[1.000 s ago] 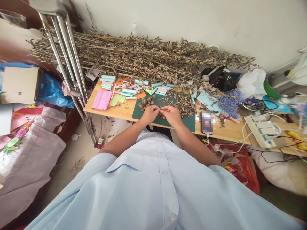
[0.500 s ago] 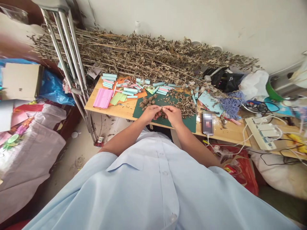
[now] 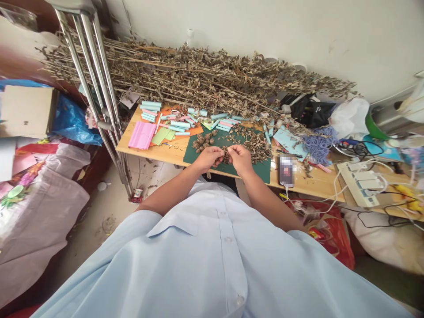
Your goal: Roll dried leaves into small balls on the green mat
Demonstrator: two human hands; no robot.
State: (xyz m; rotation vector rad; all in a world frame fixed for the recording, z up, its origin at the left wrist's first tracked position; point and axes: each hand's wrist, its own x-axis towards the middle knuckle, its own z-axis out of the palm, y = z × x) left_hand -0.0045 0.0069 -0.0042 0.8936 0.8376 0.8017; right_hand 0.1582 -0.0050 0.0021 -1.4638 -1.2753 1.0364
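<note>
"Where do you see the hands from over there?"

"Over the green mat (image 3: 262, 173), a little apart. The left hand (image 3: 208, 159) is near the rough brown balls (image 3: 200, 140); the right hand (image 3: 241, 160) is beside the heap of dried leaves (image 3: 259, 148)."

"Are the fingers gripping anything?"

"On each, thumb and fingertips are drawn together, and brown leafy bits (image 3: 226, 156) show between the hands. Whether either one pinches a piece is too small for me to tell."

"And the leaves themselves?"

"Heaped on the mat's right part, scraps (image 3: 237, 132) strewn toward the paper rolls (image 3: 179, 126). A long pile of dried stalks (image 3: 198, 79) lies behind, and the phone (image 3: 285, 176) rests on the table (image 3: 311, 187), right of the mat."
</note>
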